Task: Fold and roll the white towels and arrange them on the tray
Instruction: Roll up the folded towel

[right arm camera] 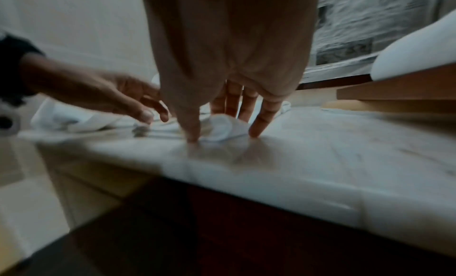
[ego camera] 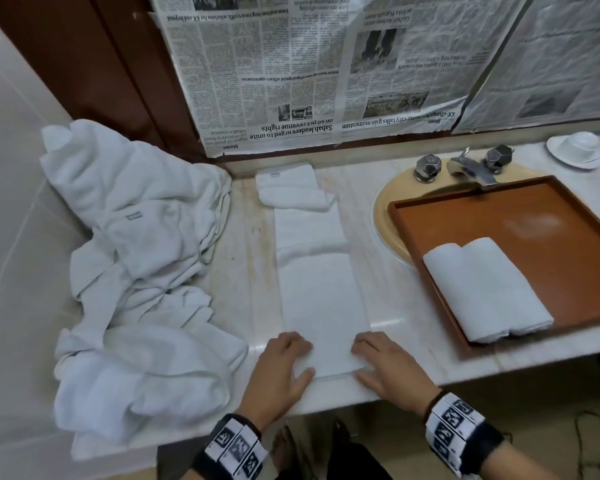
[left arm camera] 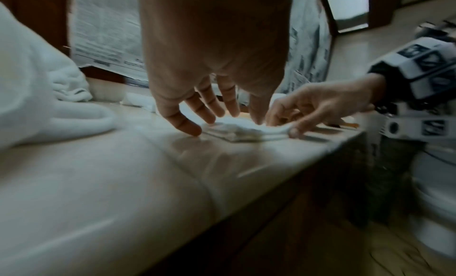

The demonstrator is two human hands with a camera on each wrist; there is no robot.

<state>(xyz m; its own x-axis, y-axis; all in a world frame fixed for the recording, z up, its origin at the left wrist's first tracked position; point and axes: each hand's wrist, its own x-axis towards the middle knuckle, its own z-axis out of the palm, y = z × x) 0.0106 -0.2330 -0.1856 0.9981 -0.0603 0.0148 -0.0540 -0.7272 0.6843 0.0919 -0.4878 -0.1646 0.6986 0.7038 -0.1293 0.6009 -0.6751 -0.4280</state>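
Item one: folded towel strip (ego camera: 321, 289), white, lying lengthwise down the middle of the marble counter (ego camera: 388, 327), its far end bunched near the back wall. We are pressing its near end with both hands. Our left hand (ego camera: 284, 367) is resting on the left corner, fingers fairly straight and spread, thumb along the near edge. Our right hand (ego camera: 388, 365) is lying on the right corner; in the left wrist view its thumb and fingers (left arm camera: 293, 132) are lifting the towel's edge in a light pinch.

Item two: wooden tray (ego camera: 520, 216), sitting over the sink basin (ego camera: 383, 209) to our right, near the tap (ego camera: 471, 168).

Item three: two rolled towels (ego camera: 489, 289), lying side by side and touching, at the tray's near left corner.

Item four: heap of loose white towels (ego camera: 132, 244), piling against the left wall.

Item five: newspaper sheets (ego camera: 291, 74), covering the wall behind the counter.
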